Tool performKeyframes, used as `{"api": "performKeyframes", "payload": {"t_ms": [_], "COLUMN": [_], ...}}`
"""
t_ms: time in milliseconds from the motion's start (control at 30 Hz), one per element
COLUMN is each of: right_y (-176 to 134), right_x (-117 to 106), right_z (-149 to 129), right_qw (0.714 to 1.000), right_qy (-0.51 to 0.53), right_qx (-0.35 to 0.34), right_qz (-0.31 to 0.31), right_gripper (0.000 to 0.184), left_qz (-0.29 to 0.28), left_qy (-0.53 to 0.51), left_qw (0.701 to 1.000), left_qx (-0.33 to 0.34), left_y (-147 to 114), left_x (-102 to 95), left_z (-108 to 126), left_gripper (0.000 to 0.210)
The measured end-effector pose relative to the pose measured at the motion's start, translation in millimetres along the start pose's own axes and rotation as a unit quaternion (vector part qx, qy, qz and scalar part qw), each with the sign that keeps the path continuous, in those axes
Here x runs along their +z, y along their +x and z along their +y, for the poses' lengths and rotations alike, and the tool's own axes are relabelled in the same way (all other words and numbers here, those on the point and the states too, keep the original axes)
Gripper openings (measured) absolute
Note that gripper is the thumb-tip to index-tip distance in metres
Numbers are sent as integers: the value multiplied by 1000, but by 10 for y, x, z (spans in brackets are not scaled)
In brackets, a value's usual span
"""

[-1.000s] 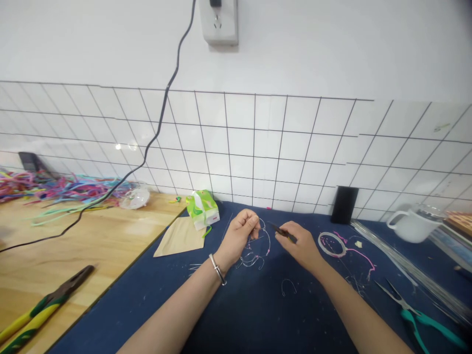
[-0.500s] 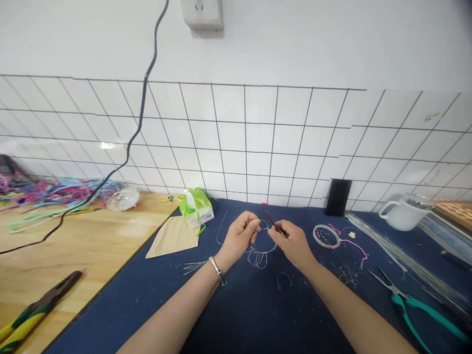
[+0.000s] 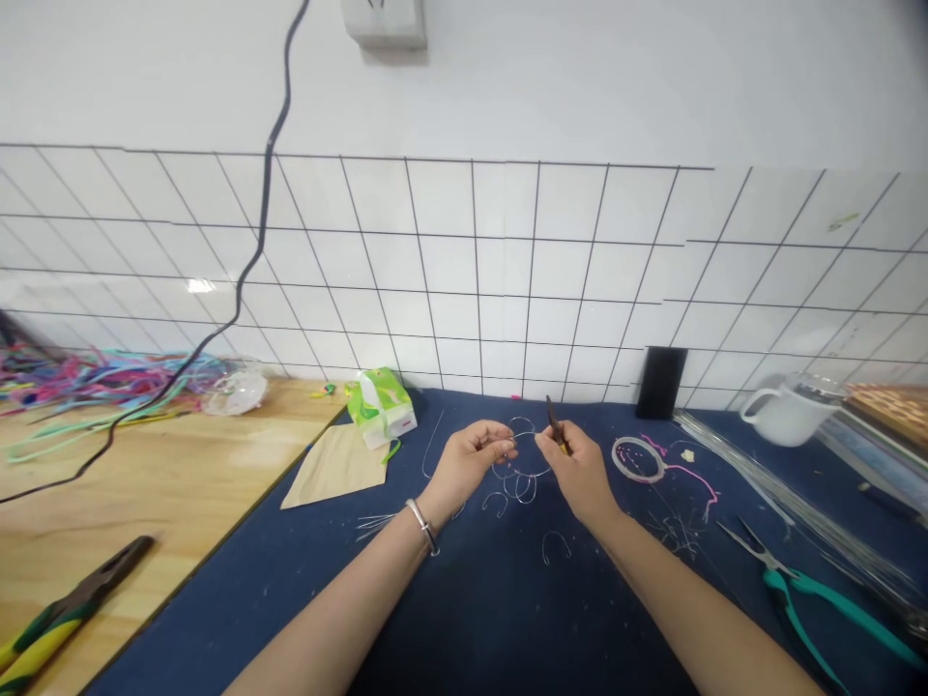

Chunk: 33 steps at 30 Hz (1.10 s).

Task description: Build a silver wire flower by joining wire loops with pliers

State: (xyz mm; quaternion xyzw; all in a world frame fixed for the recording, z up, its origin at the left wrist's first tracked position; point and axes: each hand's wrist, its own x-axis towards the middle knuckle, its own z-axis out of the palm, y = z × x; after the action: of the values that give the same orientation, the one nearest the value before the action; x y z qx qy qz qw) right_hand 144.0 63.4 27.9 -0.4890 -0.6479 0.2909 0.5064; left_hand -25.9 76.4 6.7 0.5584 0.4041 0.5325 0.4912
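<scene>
My left hand (image 3: pixel 471 466) pinches a thin silvery wire (image 3: pixel 525 434) between thumb and fingertips. The wire curves across to my right hand (image 3: pixel 580 472), whose thumb and finger close on its other side. In that same right hand sits a small pair of pliers (image 3: pixel 555 422), dark jaws pointing up and away, a bit of yellow showing at the grip. Below and between the hands, wire loops (image 3: pixel 520 489) with small pink spots lie over the dark blue cloth (image 3: pixel 464 599). A bent wire piece (image 3: pixel 557 547) rests closer to me.
Right of the hands are a round clear dish (image 3: pixel 638 460) with pink bits, teal-handled pliers (image 3: pixel 779 570), a wire bundle (image 3: pixel 790 493) and a white mug (image 3: pixel 790 416). Leftward lie a tissue pack (image 3: pixel 381 406), a beige sheet (image 3: pixel 337 467) and yellow-green pliers (image 3: pixel 79 599).
My hands have drawn slightly apart, and more of the wire shows between them. The pliers now point more upright. The whole view has shifted a little.
</scene>
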Motion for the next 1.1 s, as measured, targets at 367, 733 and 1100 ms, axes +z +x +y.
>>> {"api": "performKeyframes", "payload": {"t_ms": [367, 733, 1100], "right_y": [-39, -145, -74], "right_x": [164, 396, 431], "right_z": [272, 552, 712], "right_qw": [990, 974, 945], "right_qy": [134, 194, 285], "right_qx": [45, 95, 159], "right_qz": [0, -62, 9], "right_gripper": [20, 21, 22], "left_qz": [5, 98, 24], "left_qy": [8, 111, 491], "left_qw": [999, 987, 819], "left_qx": [42, 63, 294], "left_y": [30, 125, -60], "left_x": [-47, -189, -3], "left_z": [-115, -396, -219], "left_gripper": [27, 21, 19]}}
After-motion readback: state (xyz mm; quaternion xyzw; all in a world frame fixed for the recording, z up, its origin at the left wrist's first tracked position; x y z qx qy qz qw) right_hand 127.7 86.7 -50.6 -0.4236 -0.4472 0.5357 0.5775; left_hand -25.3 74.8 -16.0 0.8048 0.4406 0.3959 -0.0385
